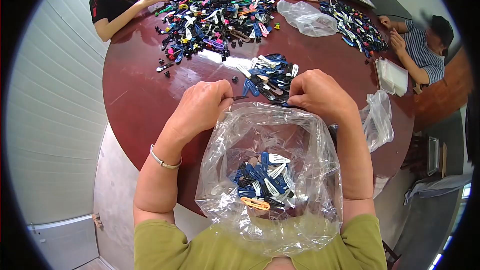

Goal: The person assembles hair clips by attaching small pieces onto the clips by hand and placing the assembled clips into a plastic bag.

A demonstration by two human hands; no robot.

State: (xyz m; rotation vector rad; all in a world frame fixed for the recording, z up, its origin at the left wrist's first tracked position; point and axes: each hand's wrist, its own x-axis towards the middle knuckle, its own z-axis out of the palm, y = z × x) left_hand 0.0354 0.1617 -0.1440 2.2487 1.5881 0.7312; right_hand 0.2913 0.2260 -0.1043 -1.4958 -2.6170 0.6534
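Observation:
My left hand [202, 101] is closed in a pinch on a dark hair clip [240, 97] that sticks out to the right of its fingertips. My right hand [320, 92] has its fingers pinched together at the right edge of a small pile of snap hair clips [270, 76], in white, blue, black and brown. What it grips, if anything, is hidden. Between my forearms a clear plastic bag [210, 180] gapes wide, its rim just below my hands. Inside it lies a heap of hair clips [267, 180], mostly blue, white and black, with an orange clip [255, 203] in front.
A large mixed heap of clips [215, 15] covers the far part of the round table [135, 90]. At the right are another clip pile [357, 27], crumpled plastic bags [307, 18] and a stack of clear sleeves [392, 76]. Two people sit across the table, hands at the piles.

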